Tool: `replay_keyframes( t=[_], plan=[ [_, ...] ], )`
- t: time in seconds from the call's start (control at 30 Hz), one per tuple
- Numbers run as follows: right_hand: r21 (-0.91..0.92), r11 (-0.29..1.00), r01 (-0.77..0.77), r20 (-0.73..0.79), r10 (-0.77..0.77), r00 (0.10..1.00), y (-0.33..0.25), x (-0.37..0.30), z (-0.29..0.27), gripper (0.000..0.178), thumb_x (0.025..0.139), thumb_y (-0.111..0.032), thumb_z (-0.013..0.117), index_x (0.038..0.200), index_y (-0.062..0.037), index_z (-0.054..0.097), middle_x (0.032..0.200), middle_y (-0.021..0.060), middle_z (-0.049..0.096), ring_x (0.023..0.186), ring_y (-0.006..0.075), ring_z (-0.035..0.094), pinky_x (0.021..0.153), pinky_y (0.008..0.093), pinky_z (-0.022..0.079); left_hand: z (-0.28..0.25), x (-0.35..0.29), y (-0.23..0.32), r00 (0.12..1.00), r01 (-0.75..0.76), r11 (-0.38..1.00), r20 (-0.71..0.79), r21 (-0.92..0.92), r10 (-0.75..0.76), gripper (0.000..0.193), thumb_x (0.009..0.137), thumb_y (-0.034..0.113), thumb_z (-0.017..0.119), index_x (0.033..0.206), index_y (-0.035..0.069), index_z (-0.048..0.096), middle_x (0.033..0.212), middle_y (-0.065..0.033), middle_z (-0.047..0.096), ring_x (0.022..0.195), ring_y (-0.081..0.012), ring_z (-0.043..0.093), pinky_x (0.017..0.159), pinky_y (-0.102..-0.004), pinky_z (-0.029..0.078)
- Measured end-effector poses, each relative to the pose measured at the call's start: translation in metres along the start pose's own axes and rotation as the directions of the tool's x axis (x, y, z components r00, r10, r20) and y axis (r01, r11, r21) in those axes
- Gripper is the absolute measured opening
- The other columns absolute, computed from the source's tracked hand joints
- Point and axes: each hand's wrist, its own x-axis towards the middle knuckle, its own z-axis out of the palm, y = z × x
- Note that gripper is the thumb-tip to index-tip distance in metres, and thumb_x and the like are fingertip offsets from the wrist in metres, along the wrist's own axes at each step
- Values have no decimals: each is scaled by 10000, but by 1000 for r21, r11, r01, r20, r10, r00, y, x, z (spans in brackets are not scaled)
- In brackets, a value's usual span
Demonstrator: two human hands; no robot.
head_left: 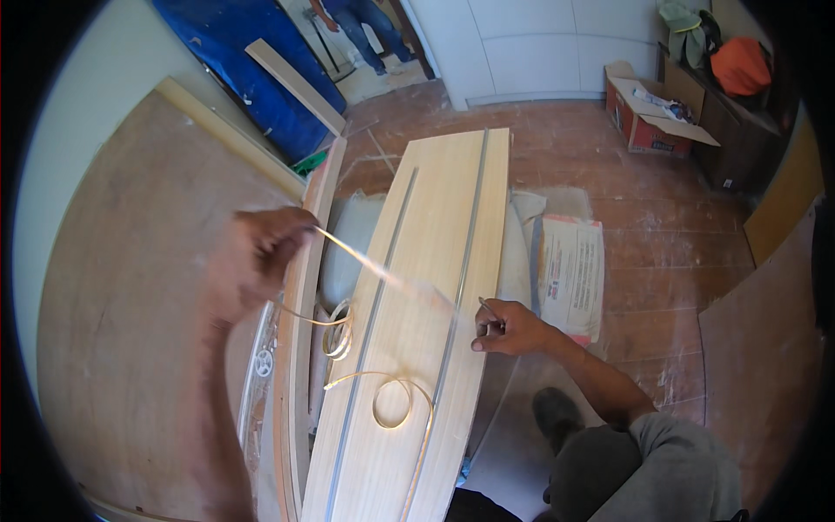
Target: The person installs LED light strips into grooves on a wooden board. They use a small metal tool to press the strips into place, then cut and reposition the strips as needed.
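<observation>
A long pale wooden panel (435, 226) with two grey grooves lies across white sacks. A thin yellowish edge-banding strip (383, 271) stretches taut between my hands above it. My left hand (257, 261) is raised at the panel's left side, pinching one end of the strip. My right hand (509, 329) rests at the panel's right edge, fingers closed on the strip's other end beside the right groove. More of the strip (391, 404) lies curled in loops on the panel and beside it.
A brown plywood sheet (130, 304) leans at the left. White sacks (570, 270) sit under the panel. An open cardboard box (648, 113) stands at the back right. Another person's legs (365, 30) show at the far doorway, beside a blue sheet (252, 78).
</observation>
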Motion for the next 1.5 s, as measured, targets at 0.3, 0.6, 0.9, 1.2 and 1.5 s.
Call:
replay_keyframes(
  t=[0.3, 0.6, 0.9, 1.2, 1.5],
  plan=[
    [81, 996, -33, -133, 44, 990, 21, -6, -15, 384, 860, -374, 909, 949, -48, 726, 738, -18, 598, 662, 77, 505, 592, 285, 390, -92, 25, 2, 956, 176, 976, -258, 131, -138, 234, 1083, 170, 691, 1105, -59, 736, 796, 13, 538, 776, -67, 444, 674, -270, 389],
    [145, 988, -58, -97, 73, 993, -24, 5, -7, 712, 835, -352, 934, 1377, 11, 648, 1042, 124, 734, 701, 84, 559, 672, 264, 488, -89, 36, 47, 952, 299, 950, -105, 90, -289, 224, 1071, 168, 708, 1096, -51, 749, 799, 37, 542, 757, -55, 438, 662, -264, 372],
    [124, 992, 22, 87, -33, 996, -50, 16, 24, 835, 794, -299, 978, 1477, -8, 596, 975, 48, 693, 727, 78, 552, 692, 257, 469, -45, 17, 67, 994, 53, 975, 106, -214, -30, 258, 1068, 222, 704, 1166, -15, 735, 994, -31, 738, 920, -85, 629, 797, -237, 480],
    [441, 886, -143, -102, 208, 973, 9, -18, -11, 279, 905, -114, 844, 1138, -25, 720, 856, 31, 685, 684, 90, 582, 553, 294, 474, -134, -33, 7, 851, 519, 849, 38, 100, -524, 255, 1088, 260, 673, 1231, 57, 731, 923, 46, 702, 719, -8, 461, 657, -195, 371],
    [806, 561, 191, -350, 190, 917, 2, -4, -19, 313, 954, -41, 794, 1212, -49, 617, 940, 72, 713, 626, 112, 589, 511, 289, 467, -36, -173, -70, 648, 517, 730, 354, 447, -675, 612, 851, 160, 897, 1393, 9, 657, 1293, -158, 743, 1169, -285, 723, 994, -404, 570]
  ],
)
